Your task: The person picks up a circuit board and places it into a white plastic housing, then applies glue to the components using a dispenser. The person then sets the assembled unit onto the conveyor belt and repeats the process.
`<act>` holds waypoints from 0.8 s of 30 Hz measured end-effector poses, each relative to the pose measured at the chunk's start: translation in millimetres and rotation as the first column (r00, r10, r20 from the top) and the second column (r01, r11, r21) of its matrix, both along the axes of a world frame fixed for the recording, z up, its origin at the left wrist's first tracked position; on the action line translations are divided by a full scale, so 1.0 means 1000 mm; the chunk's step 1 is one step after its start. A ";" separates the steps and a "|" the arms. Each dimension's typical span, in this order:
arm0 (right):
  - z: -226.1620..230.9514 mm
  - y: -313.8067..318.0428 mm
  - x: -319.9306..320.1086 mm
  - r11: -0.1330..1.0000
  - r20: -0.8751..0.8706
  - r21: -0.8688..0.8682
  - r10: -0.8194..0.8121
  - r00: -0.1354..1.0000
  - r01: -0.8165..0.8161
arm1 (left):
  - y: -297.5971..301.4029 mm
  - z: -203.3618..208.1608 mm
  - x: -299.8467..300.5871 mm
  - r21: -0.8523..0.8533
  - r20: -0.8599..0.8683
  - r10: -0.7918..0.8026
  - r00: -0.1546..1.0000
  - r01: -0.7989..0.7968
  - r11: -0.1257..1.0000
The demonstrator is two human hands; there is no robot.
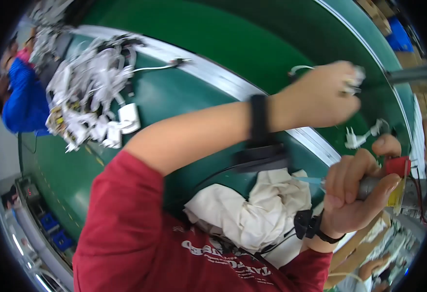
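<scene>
My left arm reaches across to the right, and my left hand [323,95] is over the green belt, smeared by motion. Its fingers close round a small white and clear thing [353,82], too blurred to name. Nearer me, my right hand [352,187] is wrapped round a grey cylindrical tool [368,188] with a red block [397,166] and a yellow part at one end. A thin pale-blue strip [307,180] sticks out on its other side. On the belt between the hands and the far rail lies a white plug with a short cable [355,138].
A tangled heap of white cables [94,87] and white adapters [129,118] lies on the green table at left. A metal rail [213,80] divides table from belt [252,39]. White cloth [252,209] lies before me. A person in blue [26,100] is at far left.
</scene>
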State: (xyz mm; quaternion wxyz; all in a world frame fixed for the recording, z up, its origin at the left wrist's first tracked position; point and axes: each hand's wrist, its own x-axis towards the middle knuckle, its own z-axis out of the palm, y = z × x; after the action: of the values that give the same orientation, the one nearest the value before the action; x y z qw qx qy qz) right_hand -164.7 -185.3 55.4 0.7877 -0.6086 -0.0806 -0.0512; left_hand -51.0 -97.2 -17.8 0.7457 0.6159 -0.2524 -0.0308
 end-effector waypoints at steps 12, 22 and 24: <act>-0.015 0.002 0.010 0.992 0.034 0.101 0.069 0.997 -0.073 | -0.008 -0.041 0.013 0.726 0.551 0.004 0.834 -0.482 0.491; -0.021 0.001 0.013 0.995 0.049 0.079 0.062 0.997 -0.066 | 0.269 0.064 -0.071 0.681 0.721 0.323 0.612 -0.711 -0.173; -0.023 0.005 0.011 0.992 0.054 0.094 0.083 0.995 -0.088 | 0.327 0.073 -0.095 0.511 0.850 0.196 0.489 -0.673 -0.535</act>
State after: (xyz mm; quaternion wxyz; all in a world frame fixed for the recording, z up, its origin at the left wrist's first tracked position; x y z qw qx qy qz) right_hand -153.6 -180.4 32.7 0.8153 -0.5645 -0.1235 -0.0364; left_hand -146.0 230.2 55.1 -0.1395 0.9526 0.0816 0.2578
